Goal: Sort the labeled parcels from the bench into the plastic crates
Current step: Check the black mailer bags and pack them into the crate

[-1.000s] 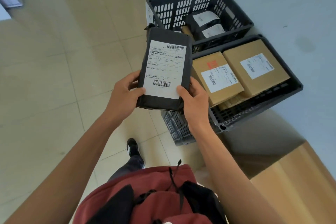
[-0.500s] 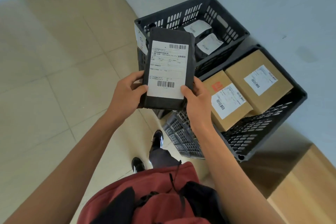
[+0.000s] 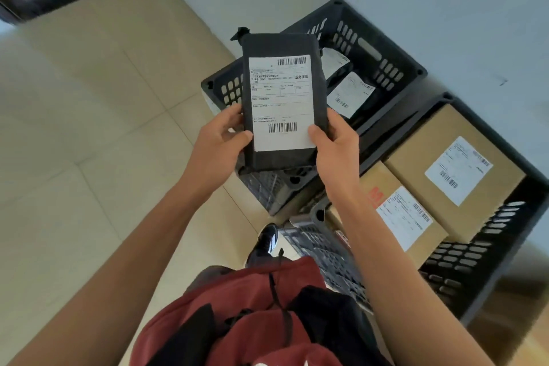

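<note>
Both hands grip the black parcel [image 3: 282,98] — label up.

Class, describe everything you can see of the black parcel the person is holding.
The black parcel is a flat, oblong packet wrapped in matte dark plastic film, with a small tab of film sticking out at its top left corner. A white shipping label covers most of its face, with a barcode at the top, another near the bottom and small print between. It is held upright, label toward the camera, above the farther crate. The left hand and right hand grip its lower edges, thumbs on the front.
</note>
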Tool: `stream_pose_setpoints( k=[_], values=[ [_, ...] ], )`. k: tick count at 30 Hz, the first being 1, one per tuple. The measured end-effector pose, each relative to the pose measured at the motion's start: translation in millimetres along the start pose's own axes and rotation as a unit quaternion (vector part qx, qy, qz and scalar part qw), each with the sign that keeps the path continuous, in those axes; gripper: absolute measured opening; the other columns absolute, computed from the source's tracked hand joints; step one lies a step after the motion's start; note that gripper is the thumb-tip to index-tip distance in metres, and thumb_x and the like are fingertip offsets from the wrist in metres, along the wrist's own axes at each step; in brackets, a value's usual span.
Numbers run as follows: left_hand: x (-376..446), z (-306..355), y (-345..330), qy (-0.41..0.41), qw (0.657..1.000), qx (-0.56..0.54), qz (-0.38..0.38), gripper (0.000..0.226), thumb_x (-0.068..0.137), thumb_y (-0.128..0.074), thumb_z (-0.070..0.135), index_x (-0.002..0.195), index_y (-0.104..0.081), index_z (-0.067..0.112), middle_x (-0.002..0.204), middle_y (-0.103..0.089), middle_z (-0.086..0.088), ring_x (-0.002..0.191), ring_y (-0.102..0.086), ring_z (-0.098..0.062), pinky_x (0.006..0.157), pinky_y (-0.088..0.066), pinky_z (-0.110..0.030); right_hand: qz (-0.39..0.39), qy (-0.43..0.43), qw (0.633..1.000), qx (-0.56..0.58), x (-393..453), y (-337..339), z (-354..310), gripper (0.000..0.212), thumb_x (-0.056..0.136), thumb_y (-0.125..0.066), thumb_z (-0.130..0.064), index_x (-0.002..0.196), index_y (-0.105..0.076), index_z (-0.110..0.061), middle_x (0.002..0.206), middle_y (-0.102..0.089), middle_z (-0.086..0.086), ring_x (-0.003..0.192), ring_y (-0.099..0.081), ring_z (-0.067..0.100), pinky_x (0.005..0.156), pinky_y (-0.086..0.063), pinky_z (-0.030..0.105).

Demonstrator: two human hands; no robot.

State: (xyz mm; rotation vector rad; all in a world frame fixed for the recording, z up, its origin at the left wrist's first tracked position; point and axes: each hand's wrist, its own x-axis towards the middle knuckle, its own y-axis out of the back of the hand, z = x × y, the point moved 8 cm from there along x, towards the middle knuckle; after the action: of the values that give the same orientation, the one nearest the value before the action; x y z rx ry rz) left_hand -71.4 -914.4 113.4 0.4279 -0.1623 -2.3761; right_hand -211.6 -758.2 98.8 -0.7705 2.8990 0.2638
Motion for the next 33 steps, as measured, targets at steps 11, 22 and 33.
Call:
stream_pose_setpoints(
  k=[11,22,33],
  values=[
    [98,-38,-58,0.105,0.987,0.007,-0.120,0.065,0.101,-0.055,0.006,0.158,-0.039,0.033,0.147,-0.059,0.016,0.135,-0.055,-0.009,0.114,-0.049,-0.042,0.005,-0.077,0.994,-0.077,97,7,48,0.039,0.102,-0.053,0.000,0.130,-0.069,-0.021,0.118,-0.076,-0.012,0.111,-0.070,0.006,0.096,-0.059,0.034],
    [144,-81,-78,0.347,0.925,-0.137,-0.075,0.044,0.081,-0.058,0.008,0.124,-0.064,0.014,0.132,-0.069,-0.002,0.115,-0.062,-0.018,0.097,-0.052,-0.035,-0.053,-0.141,0.978,-0.142,157,-10,102,0.044,0.100,-0.056,0.002,0.137,-0.067,-0.019,0.123,-0.075,-0.010,0.113,-0.069,0.004,0.098,-0.059,0.032],
    [146,-124,-93,0.502,0.818,-0.264,0.096,0.029,0.097,-0.045,-0.002,0.113,-0.064,0.014,0.104,-0.069,-0.010,0.084,-0.065,-0.026,0.083,-0.057,-0.043,-0.154,-0.185,0.946,-0.218,208,-48,161,0.048,0.085,-0.057,0.007,0.114,-0.079,-0.025,0.104,-0.080,-0.007,0.100,-0.075,0.016,0.091,-0.062,0.048]
  ],
)
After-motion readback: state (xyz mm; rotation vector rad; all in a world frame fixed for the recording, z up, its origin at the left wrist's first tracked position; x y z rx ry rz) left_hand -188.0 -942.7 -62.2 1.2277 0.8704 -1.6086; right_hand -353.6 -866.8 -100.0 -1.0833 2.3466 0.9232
